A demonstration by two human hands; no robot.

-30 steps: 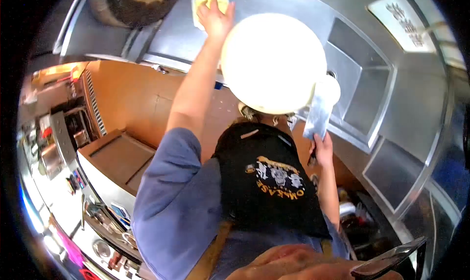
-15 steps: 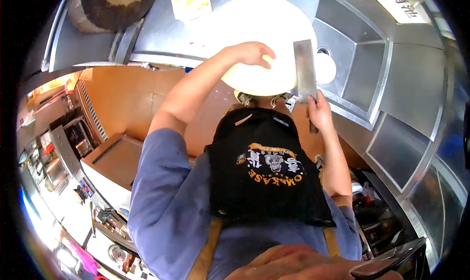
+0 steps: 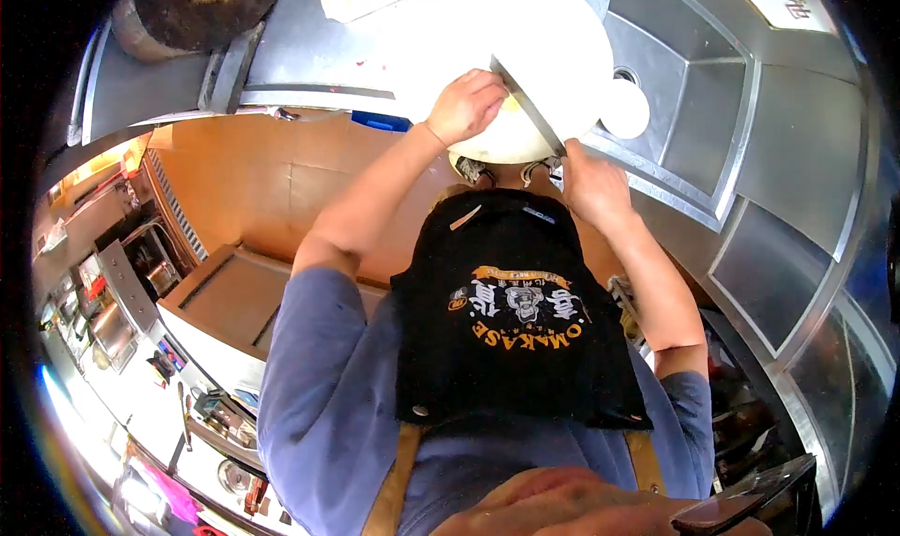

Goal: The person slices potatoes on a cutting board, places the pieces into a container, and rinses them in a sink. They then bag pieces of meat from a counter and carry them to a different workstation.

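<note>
Steadily, the right hand (image 3: 596,187) grips the knife (image 3: 531,108) over the board (image 3: 562,44); the left hand (image 3: 466,108) bends beside it near yellow food (image 3: 511,104), its hold unclear. Best tuck those fingertips (image 3: 500,90) back.

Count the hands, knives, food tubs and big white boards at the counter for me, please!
Left hand plus right hand: 2 hands
Knife: 1
Tub: 1
Board: 1
Total: 5
</note>
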